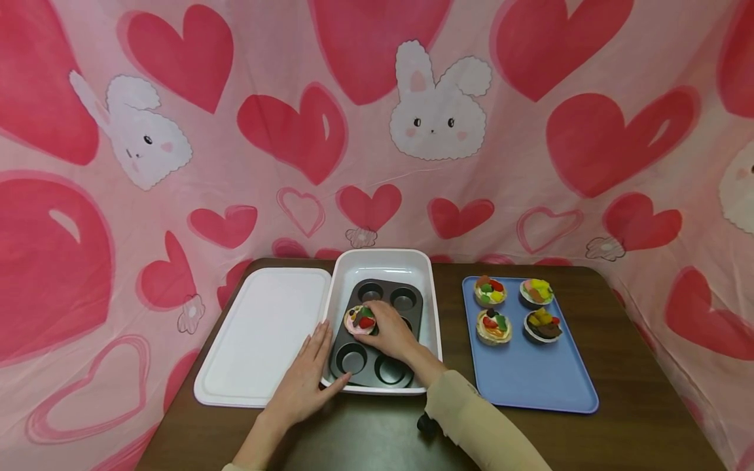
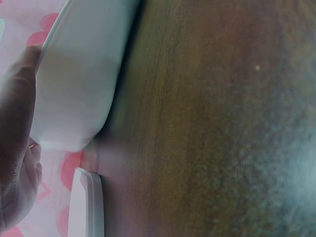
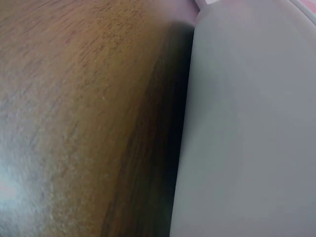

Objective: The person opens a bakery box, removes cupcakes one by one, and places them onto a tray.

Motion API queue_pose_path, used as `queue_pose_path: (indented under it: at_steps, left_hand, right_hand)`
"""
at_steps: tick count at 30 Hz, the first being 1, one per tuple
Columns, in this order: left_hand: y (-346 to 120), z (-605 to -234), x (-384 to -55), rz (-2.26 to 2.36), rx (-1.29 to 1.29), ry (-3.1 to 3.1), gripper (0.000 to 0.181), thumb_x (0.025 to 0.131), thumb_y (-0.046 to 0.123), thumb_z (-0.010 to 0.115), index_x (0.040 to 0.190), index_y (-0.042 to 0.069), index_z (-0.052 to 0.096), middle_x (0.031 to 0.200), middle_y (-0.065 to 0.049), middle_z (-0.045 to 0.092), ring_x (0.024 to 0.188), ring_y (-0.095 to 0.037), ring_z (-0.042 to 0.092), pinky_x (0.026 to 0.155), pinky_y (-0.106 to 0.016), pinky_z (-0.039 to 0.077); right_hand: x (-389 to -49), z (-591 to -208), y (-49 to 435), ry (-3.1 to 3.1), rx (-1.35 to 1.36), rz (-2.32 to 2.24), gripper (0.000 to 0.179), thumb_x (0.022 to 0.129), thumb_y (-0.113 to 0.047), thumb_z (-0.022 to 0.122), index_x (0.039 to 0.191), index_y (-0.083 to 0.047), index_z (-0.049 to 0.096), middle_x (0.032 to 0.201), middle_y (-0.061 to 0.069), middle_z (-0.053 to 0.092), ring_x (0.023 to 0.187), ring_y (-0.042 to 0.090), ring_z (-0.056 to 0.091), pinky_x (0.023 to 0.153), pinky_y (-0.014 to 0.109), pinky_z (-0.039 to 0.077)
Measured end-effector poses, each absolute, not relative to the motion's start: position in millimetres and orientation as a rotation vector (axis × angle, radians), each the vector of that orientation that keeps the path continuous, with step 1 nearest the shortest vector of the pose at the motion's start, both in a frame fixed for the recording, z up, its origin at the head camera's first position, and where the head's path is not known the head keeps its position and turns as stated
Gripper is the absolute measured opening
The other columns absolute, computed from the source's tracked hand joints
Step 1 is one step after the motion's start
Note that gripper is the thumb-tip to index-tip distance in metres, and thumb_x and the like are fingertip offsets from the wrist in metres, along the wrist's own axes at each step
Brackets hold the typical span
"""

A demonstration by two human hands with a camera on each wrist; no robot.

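A cupcake (image 1: 360, 321) with pink cream and red, green and dark toppings is at the middle-left cup of a dark muffin tin (image 1: 371, 373). My right hand (image 1: 391, 332) pinches it from the right, covering part of the tin. The tin lies inside a white bin (image 1: 434, 314). On the bin's front left corner rests my left hand (image 1: 303, 383), fingers extended along the left rim and thumb over the front edge. The left wrist view shows that hand (image 2: 17, 143) against the bin's outer wall (image 2: 74, 98). Only the bin's wall (image 3: 252, 123) and table appear in the right wrist view.
A blue tray (image 1: 530, 379) on the right holds several decorated cupcakes (image 1: 493, 327) in its far half. To the left of the bin lies a flat white lid (image 1: 265, 327). The brown wooden table (image 1: 636, 366) ends at a pink heart-patterned cloth (image 1: 506, 170).
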State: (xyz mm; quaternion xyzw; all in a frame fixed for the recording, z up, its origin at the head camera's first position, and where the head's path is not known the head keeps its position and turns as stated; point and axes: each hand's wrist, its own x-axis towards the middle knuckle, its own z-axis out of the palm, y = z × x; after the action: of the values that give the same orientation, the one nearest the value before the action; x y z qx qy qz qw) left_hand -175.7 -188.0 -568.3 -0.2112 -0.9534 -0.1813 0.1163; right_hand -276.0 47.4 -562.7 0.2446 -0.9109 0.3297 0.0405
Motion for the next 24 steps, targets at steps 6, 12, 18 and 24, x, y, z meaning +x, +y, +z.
queue_pose_path:
  at_steps: [6, 12, 18, 24]
  left_hand:
    - [-187.8, -567.8, -175.2, -0.528, -0.617, -2.792, 0.104, 0.096, 0.059, 0.076, 0.168, -0.005, 0.037, 0.180, -0.020, 0.032, 0.169, -0.035, 0.033, 0.134, -0.058, 0.034]
    - [-187.1, -566.9, -175.6, -0.557, -0.593, -2.812, 0.104, 0.095, 0.058, 0.076, 0.169, -0.003, 0.036, 0.181, -0.018, 0.032, 0.169, -0.034, 0.032, 0.135, -0.058, 0.033]
    - [-187.0, -567.8, -175.6, -0.560, -0.593, -2.805, 0.103, 0.095, 0.056, 0.077, 0.169, -0.003, 0.035, 0.181, -0.017, 0.031, 0.169, -0.034, 0.033, 0.135, -0.058, 0.033]
    - [-187.6, -568.7, -175.4, -0.550, -0.600, -2.802, 0.104, 0.097, 0.059, 0.075, 0.169, -0.003, 0.035, 0.182, -0.017, 0.030, 0.169, -0.034, 0.032, 0.135, -0.058, 0.034]
  right_hand:
    - [-275.0, -562.7, 47.2, -2.765, 0.794, 0.992, 0.069, 0.091, -0.029, 0.092, 0.146, -0.002, 0.061, 0.148, 0.020, 0.066, 0.138, 0.037, 0.064, 0.121, 0.055, 0.053]
    - [-275.1, -561.4, 47.8, -2.757, 0.857, 0.900, 0.071, 0.089, -0.030, 0.093, 0.148, -0.003, 0.062, 0.148, 0.018, 0.068, 0.138, 0.035, 0.065, 0.121, 0.052, 0.054]
    - [-274.5, -562.2, 48.8, -2.722, 0.881, 0.921, 0.072, 0.089, -0.028, 0.094, 0.147, -0.002, 0.062, 0.143, 0.017, 0.069, 0.128, 0.030, 0.070, 0.114, 0.046, 0.060]
    - [-273.7, -560.4, 49.5, -2.667, 0.872, 1.009, 0.071, 0.086, -0.023, 0.095, 0.145, -0.002, 0.063, 0.141, 0.017, 0.070, 0.123, 0.030, 0.072, 0.112, 0.046, 0.061]
